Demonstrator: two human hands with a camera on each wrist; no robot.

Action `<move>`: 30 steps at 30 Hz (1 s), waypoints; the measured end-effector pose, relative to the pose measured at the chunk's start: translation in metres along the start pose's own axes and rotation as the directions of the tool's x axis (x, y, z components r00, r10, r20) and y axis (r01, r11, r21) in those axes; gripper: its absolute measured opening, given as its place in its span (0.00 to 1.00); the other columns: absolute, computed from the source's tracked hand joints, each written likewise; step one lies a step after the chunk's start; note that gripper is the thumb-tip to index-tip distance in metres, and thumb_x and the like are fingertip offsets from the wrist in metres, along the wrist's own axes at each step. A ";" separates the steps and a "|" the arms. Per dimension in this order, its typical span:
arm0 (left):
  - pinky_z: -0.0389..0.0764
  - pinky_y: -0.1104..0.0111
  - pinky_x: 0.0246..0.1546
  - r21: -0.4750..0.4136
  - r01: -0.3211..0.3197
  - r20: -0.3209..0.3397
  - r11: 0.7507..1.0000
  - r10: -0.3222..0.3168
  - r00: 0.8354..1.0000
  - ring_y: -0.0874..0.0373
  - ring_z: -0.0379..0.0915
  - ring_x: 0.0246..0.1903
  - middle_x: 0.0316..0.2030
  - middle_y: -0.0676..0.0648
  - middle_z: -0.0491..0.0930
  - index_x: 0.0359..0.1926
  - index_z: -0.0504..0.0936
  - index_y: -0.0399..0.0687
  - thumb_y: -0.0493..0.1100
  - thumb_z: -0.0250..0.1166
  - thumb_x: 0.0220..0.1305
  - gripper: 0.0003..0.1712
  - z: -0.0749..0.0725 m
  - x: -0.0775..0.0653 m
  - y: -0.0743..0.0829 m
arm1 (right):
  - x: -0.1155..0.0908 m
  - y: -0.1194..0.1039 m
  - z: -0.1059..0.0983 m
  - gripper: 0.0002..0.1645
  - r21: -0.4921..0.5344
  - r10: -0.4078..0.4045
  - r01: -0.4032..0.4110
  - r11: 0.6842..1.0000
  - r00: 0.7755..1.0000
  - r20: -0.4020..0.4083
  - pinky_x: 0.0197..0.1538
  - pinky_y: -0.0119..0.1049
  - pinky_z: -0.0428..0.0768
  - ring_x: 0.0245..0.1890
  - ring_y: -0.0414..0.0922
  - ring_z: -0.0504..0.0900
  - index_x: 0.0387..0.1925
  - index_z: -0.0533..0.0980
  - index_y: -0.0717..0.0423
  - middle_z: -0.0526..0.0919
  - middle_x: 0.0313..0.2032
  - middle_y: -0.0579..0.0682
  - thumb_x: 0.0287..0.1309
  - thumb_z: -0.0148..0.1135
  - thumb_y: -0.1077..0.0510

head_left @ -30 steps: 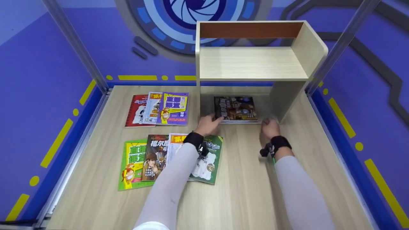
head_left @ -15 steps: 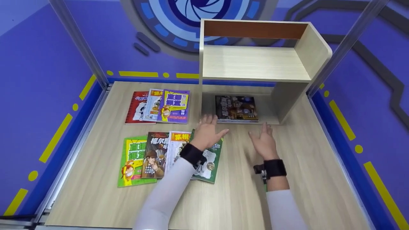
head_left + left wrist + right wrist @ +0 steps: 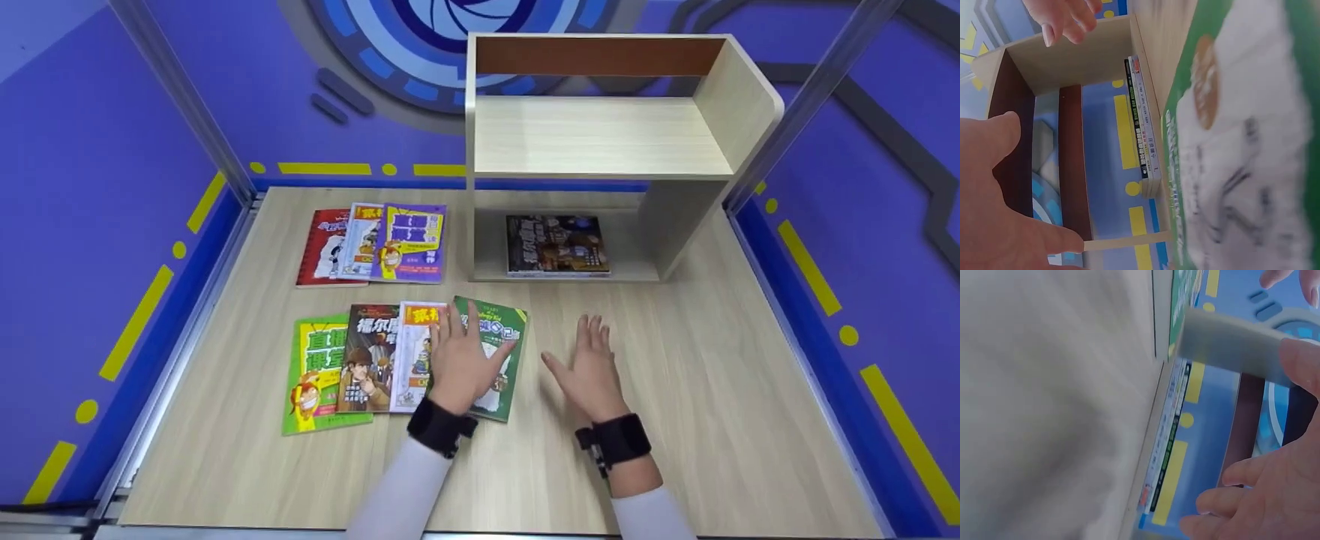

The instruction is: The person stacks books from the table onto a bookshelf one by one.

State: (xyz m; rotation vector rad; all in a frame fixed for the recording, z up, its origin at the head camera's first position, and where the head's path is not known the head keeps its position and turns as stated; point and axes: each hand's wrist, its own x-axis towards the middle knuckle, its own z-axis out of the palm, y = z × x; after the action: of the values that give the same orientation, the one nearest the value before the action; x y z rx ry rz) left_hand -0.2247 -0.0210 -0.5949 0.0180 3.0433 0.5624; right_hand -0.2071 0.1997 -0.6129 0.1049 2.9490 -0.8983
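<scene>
My left hand [image 3: 466, 366] hovers with fingers spread over the green book [image 3: 504, 397], hiding part of its cover and the edge of the white book [image 3: 412, 360] beside it. To the right, my right hand [image 3: 591, 371] is held above the bare tabletop, fingers straight and thumb out, holding nothing. Ahead of both hands, a small stack of books [image 3: 559, 246] with a dark cover on top lies flat on the bottom level of the wooden shelf [image 3: 600, 135]. Seen side-on in the left wrist view, the stack's spines [image 3: 1143, 124] face out.
A dark brown detective book [image 3: 367, 364] and a green-yellow book [image 3: 315, 405] overlap at the left of the front row. Behind them lie a red book [image 3: 319, 247], another white book [image 3: 358, 244] and a purple book [image 3: 416, 262]. Blue-purple walls [image 3: 97, 187] enclose the table [image 3: 225, 420].
Both hands have left the book stack in the shelf and drawn back toward the front of the table. Their fingers have straightened. The stack stays in the shelf.
</scene>
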 end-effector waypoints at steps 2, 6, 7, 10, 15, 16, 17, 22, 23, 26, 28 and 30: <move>0.46 0.44 0.84 -0.019 0.004 -0.015 1.000 -0.005 1.000 0.35 0.41 0.85 0.84 0.31 0.47 0.86 0.51 0.46 0.81 0.52 0.69 0.61 0.003 -0.008 -0.004 | -0.007 -0.003 0.006 0.66 0.001 -0.001 0.001 1.000 1.000 0.002 0.77 0.74 0.52 0.84 0.71 0.40 0.84 0.41 0.68 0.38 0.83 0.73 0.70 0.64 0.33; 0.49 0.43 0.84 -0.027 0.024 -0.040 0.999 -0.025 0.999 0.35 0.43 0.84 0.83 0.31 0.50 0.85 0.54 0.45 0.79 0.54 0.70 0.59 0.006 -0.015 -0.012 | -0.011 -0.013 0.014 0.66 0.014 -0.012 0.012 1.000 1.000 0.011 0.77 0.74 0.53 0.84 0.71 0.41 0.84 0.42 0.67 0.39 0.84 0.72 0.69 0.65 0.33; 0.49 0.43 0.84 -0.029 0.029 -0.040 0.999 -0.030 0.999 0.35 0.43 0.84 0.83 0.31 0.51 0.85 0.53 0.45 0.79 0.55 0.70 0.59 0.006 -0.015 -0.013 | -0.011 -0.015 0.015 0.66 0.017 -0.010 0.010 1.000 1.000 0.015 0.78 0.74 0.53 0.84 0.70 0.41 0.84 0.42 0.67 0.38 0.84 0.72 0.69 0.65 0.33; 0.50 0.42 0.83 -0.042 0.029 -0.042 0.999 -0.031 0.999 0.35 0.44 0.84 0.83 0.32 0.52 0.85 0.52 0.42 0.78 0.55 0.71 0.60 0.005 -0.015 -0.015 | -0.010 -0.019 0.016 0.65 0.033 -0.006 0.005 0.999 1.000 0.020 0.78 0.74 0.53 0.84 0.70 0.41 0.84 0.43 0.66 0.38 0.84 0.71 0.69 0.66 0.34; 0.51 0.41 0.83 -0.075 0.052 -0.051 0.996 -0.056 0.997 0.36 0.47 0.84 0.83 0.32 0.52 0.84 0.52 0.39 0.77 0.55 0.71 0.60 0.003 -0.014 -0.016 | -0.009 -0.022 0.016 0.64 0.078 -0.012 0.011 0.997 1.000 0.014 0.80 0.69 0.55 0.84 0.69 0.41 0.84 0.43 0.67 0.39 0.84 0.71 0.70 0.67 0.37; 0.51 0.39 0.82 -0.076 0.063 -0.057 0.995 -0.068 0.996 0.36 0.47 0.84 0.83 0.32 0.52 0.84 0.53 0.40 0.77 0.56 0.71 0.60 0.003 -0.014 -0.016 | -0.008 -0.024 0.017 0.63 0.093 -0.017 0.016 0.996 1.000 0.009 0.80 0.68 0.55 0.84 0.70 0.42 0.84 0.44 0.67 0.40 0.84 0.72 0.70 0.67 0.38; 0.51 0.36 0.82 -0.076 0.074 -0.064 0.994 -0.078 0.995 0.35 0.47 0.84 0.83 0.31 0.52 0.85 0.53 0.41 0.77 0.57 0.71 0.60 0.003 -0.014 -0.017 | -0.007 -0.025 0.019 0.63 0.108 -0.019 0.019 0.994 1.000 0.005 0.81 0.66 0.56 0.84 0.70 0.43 0.84 0.44 0.68 0.41 0.83 0.72 0.70 0.67 0.39; 0.51 0.23 0.73 -0.076 0.113 -0.123 0.991 -0.122 0.985 0.26 0.50 0.81 0.81 0.25 0.51 0.84 0.57 0.45 0.74 0.64 0.67 0.58 0.005 -0.013 -0.018 | -0.006 -0.039 0.032 0.59 0.200 0.003 -0.003 0.980 1.000 -0.003 0.80 0.62 0.62 0.80 0.70 0.59 0.83 0.49 0.69 0.55 0.80 0.75 0.68 0.69 0.43; 0.53 0.22 0.72 -0.076 0.119 -0.136 0.990 -0.129 0.982 0.25 0.52 0.79 0.81 0.24 0.52 0.84 0.58 0.44 0.73 0.66 0.67 0.58 0.005 -0.013 -0.019 | -0.006 -0.042 0.035 0.59 0.220 0.017 -0.016 0.975 1.000 -0.001 0.79 0.61 0.65 0.78 0.70 0.63 0.82 0.50 0.70 0.59 0.78 0.76 0.68 0.69 0.44; 0.65 0.25 0.68 -0.092 0.137 -0.176 0.986 -0.152 0.973 0.24 0.62 0.73 0.77 0.23 0.60 0.81 0.63 0.43 0.70 0.70 0.64 0.56 0.008 -0.014 -0.022 | -0.007 -0.050 0.045 0.56 0.289 0.071 -0.074 0.954 0.997 0.021 0.74 0.60 0.72 0.69 0.68 0.74 0.81 0.52 0.71 0.71 0.69 0.75 0.67 0.68 0.46; 0.74 0.31 0.62 -0.110 0.145 -0.190 0.983 -0.164 0.968 0.27 0.68 0.67 0.72 0.25 0.66 0.79 0.66 0.42 0.68 0.72 0.63 0.55 0.010 -0.014 -0.025 | -0.008 -0.054 0.050 0.54 0.349 0.120 -0.126 0.929 0.992 0.040 0.72 0.60 0.75 0.68 0.68 0.77 0.80 0.54 0.71 0.74 0.67 0.74 0.67 0.67 0.48; 0.79 0.38 0.55 -0.124 0.148 -0.187 0.981 -0.170 0.968 0.30 0.71 0.60 0.66 0.26 0.71 0.77 0.68 0.40 0.67 0.74 0.62 0.54 0.011 -0.014 -0.027 | -0.010 -0.057 0.053 0.51 0.428 0.165 -0.179 0.886 0.984 0.071 0.72 0.59 0.76 0.69 0.67 0.76 0.80 0.54 0.71 0.75 0.67 0.74 0.68 0.65 0.50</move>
State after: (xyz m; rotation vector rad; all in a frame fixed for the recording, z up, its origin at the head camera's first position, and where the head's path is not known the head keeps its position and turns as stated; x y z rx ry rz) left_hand -0.2105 -0.0430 -0.6145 -0.3021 3.1561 0.7586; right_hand -0.2000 0.1230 -0.6245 0.3608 2.6001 -1.4903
